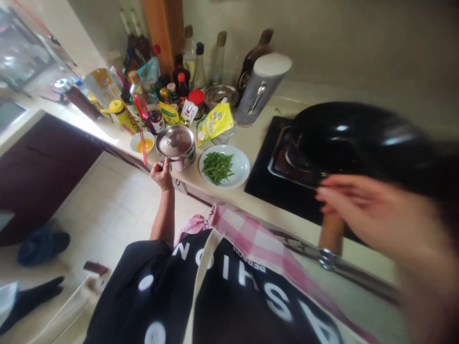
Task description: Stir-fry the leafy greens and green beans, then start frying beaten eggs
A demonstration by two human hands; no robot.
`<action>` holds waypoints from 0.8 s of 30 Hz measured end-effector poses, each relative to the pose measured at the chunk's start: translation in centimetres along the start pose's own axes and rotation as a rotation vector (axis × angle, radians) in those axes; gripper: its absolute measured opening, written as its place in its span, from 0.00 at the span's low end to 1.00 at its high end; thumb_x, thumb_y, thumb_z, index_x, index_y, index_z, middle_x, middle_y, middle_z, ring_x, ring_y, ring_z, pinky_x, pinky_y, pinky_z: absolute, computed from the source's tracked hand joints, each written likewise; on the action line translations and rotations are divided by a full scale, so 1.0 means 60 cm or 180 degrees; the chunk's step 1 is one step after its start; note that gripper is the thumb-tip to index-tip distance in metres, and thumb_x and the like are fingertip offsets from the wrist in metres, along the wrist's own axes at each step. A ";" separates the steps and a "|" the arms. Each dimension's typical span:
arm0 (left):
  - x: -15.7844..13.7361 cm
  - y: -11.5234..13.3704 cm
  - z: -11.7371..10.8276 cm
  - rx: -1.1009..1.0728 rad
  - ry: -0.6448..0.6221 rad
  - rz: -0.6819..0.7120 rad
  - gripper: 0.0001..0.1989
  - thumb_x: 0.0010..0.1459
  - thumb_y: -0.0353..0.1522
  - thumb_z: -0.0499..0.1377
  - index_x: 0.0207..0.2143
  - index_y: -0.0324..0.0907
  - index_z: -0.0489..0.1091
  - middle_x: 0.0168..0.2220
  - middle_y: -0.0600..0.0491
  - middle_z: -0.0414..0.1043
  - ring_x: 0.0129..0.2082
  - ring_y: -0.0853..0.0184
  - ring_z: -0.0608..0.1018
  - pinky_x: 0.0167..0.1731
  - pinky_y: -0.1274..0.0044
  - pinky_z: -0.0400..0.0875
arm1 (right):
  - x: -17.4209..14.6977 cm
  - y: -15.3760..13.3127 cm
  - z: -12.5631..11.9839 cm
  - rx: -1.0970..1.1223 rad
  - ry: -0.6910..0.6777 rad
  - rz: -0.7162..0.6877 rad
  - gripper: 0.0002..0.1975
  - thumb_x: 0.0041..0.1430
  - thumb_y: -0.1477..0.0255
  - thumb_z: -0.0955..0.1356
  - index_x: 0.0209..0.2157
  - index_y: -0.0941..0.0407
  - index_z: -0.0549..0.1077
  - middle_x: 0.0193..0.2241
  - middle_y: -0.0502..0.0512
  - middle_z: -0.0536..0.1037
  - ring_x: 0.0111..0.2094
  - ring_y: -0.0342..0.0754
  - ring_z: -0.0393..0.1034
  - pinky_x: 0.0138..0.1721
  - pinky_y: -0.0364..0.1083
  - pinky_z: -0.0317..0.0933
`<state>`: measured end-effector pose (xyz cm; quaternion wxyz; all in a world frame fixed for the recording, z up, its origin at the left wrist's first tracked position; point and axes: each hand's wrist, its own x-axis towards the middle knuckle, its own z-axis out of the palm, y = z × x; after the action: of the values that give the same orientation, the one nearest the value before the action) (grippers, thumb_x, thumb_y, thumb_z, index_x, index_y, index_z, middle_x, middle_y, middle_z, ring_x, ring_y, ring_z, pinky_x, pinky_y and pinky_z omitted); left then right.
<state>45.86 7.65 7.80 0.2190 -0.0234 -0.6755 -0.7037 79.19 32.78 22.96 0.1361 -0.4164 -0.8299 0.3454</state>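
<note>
The side handle of the small lidded steel pot [176, 147] is gripped by the left hand [162, 175]. The blurred right hand [362, 210] is spread over the black wok's wooden handle [330, 232].

wok [358, 138] black | plate [239, 167] white | apron [258, 239] pink-white check

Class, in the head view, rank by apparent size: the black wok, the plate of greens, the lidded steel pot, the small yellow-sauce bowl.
1. Black wok, though nearest the camera.
2. Plate of greens.
3. Lidded steel pot.
4. Yellow-sauce bowl.

Bottles [172, 81] crowded behind pot [176, 145]; bare counter [254, 138] beside plate [224, 166]
</note>
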 end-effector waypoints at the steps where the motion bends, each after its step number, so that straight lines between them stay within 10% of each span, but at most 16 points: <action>1: 0.005 -0.006 0.004 -0.0011 0.0011 0.0002 0.33 0.48 0.45 0.69 0.17 0.43 0.46 0.17 0.63 0.43 0.20 0.77 0.50 0.21 0.80 0.46 | 0.022 -0.021 0.017 0.0087 -0.0200 -0.0061 0.22 0.49 0.48 0.70 0.38 0.49 0.76 0.31 0.58 0.80 0.28 0.55 0.78 0.33 0.55 0.74; 10: 0.056 -0.056 0.049 0.0074 -0.0053 0.0019 0.31 0.51 0.44 0.68 0.17 0.43 0.48 0.17 0.63 0.45 0.19 0.76 0.53 0.22 0.79 0.51 | 0.224 -0.115 0.194 0.0324 -0.0571 0.0010 0.02 0.55 0.76 0.71 0.31 0.61 0.77 0.26 0.55 0.79 0.21 0.42 0.73 0.23 0.37 0.67; 24: 0.078 -0.098 0.052 0.0290 -0.0380 0.0146 0.27 0.53 0.43 0.65 0.19 0.45 0.49 0.18 0.62 0.47 0.20 0.74 0.55 0.24 0.77 0.55 | 0.389 -0.103 0.337 0.0600 0.0143 0.0824 0.06 0.55 0.76 0.70 0.36 0.59 0.78 0.30 0.55 0.79 0.34 0.46 0.77 0.37 0.42 0.72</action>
<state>38.79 9.29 4.05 0.1952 -0.0708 -0.7180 -0.6644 50.70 39.24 11.11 0.1475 -0.5129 -0.7300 0.4270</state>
